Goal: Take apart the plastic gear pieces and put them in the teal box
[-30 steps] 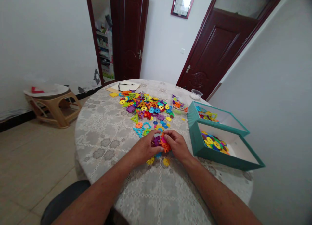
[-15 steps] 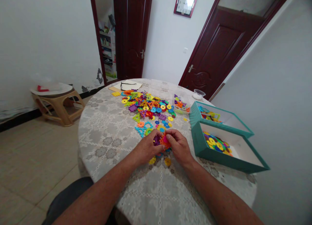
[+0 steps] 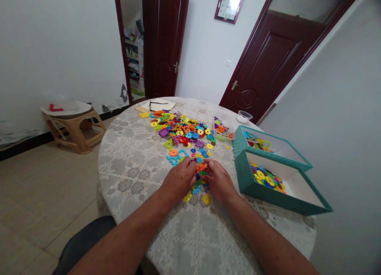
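Observation:
My left hand (image 3: 182,175) is closed, with a purple edge of plastic showing at its fingertips. My right hand (image 3: 218,179) faces it, fingers curled round an orange notched plastic building piece (image 3: 202,168) with a green piece below it. Whether these pieces are joined is hidden by the fingers. Under and between the hands lie blue and yellow snowflake discs, among them a yellow disc (image 3: 205,199) near my right wrist. Just beyond my left hand are light-blue frame-shaped pieces (image 3: 173,160) and an orange disc (image 3: 173,152).
A large heap of mixed plastic pieces (image 3: 184,130) covers the table's far middle. Two teal boxes (image 3: 279,199) with more pieces stand at right. Behind them are a clear tray (image 3: 222,128) and a clear bowl (image 3: 244,116). Glasses (image 3: 158,104) lie on paper at the back.
The orange piece has turned from facing upward to a flatter, edge-on tilt, and its pink centre is out of sight. My left fingers have closed more. The view has shifted slightly left.

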The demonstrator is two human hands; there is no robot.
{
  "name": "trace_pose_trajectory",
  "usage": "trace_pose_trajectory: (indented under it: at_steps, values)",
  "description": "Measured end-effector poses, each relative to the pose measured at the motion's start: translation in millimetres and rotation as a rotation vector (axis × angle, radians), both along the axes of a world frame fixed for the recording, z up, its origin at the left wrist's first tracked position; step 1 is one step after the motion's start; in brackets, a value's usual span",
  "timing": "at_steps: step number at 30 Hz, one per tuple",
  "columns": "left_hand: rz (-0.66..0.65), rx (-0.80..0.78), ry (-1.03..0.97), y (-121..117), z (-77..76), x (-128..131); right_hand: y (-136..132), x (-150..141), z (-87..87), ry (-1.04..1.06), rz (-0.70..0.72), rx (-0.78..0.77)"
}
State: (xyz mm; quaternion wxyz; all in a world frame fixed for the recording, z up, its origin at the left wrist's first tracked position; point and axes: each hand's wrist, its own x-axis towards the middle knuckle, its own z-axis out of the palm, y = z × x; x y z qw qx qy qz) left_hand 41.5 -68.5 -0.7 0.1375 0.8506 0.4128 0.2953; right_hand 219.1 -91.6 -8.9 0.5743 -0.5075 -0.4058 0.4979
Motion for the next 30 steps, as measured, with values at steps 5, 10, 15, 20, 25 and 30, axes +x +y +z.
trace_pose_trajectory:
  at_steps: [5, 10, 15, 20, 25, 30]
  values:
    - [0.014, 0.034, 0.088, 3, -3.5, -3, 0, -2, 2.5, 0.145, 0.113, -0.024]
    - [0.018, 0.011, 0.000, 1, 3.9, -4, -3, 2, 6.2, 0.074, 0.118, 0.003]
    - [-0.005, -0.142, -0.177, 0, 13.7, -4, -6, 2, 13.4, -0.186, 0.098, 0.113]
    - [-0.084, -0.372, -0.232, -1, 23.8, -8, -7, 2, 13.3, -0.181, 0.122, 0.118]
    - [-0.128, -0.611, -0.327, -4, 28.5, -12, -3, 7, 5.0, 0.090, 0.153, 0.051]
    - [-0.133, -0.783, -0.428, -2, 22.4, -11, -3, 6, 5.9, 0.130, 0.217, 0.009]
